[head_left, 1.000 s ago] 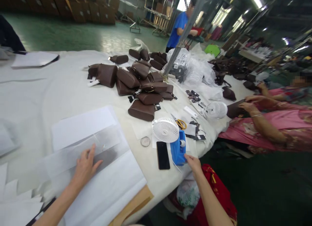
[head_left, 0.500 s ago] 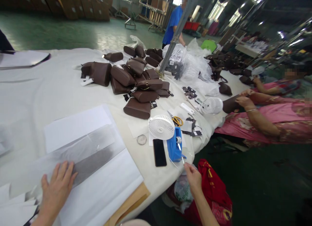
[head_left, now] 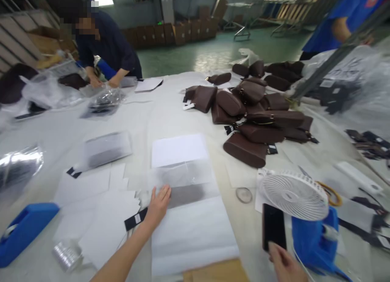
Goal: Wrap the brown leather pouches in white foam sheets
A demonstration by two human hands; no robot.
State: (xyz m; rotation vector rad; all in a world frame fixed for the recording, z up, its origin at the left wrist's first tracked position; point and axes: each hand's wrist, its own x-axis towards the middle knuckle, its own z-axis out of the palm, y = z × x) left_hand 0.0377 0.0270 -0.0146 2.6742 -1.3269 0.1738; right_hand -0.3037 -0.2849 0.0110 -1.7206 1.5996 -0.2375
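Note:
My left hand point(head_left: 158, 205) lies with spread fingers on a translucent wrapper around a flat dark piece point(head_left: 187, 194), which rests on white paper sheets point(head_left: 195, 229). My right hand point(head_left: 284, 263) is at the lower right, thumb and fingers pressed together beside a black phone point(head_left: 273, 226); what it pinches, if anything, is too small and blurred to name. A blue tape dispenser point(head_left: 317, 241) stands just right of that hand, under a white fan point(head_left: 295, 192). A black tag point(head_left: 136, 219) lies left of my left hand.
Brown bags point(head_left: 258, 115) are piled beyond the fan. Another blue dispenser point(head_left: 29, 229) and a silver roll point(head_left: 67, 254) are at the left. Across the table a person in dark clothes point(head_left: 106, 42) handles clear plastic. A metal pole point(head_left: 326, 73) rises at the right.
The view has swung left, bringing the person in dark clothes and the left dispenser into sight. My right hand has left the dispenser's tape end and is now beside the phone. My left hand stays on the wrapper.

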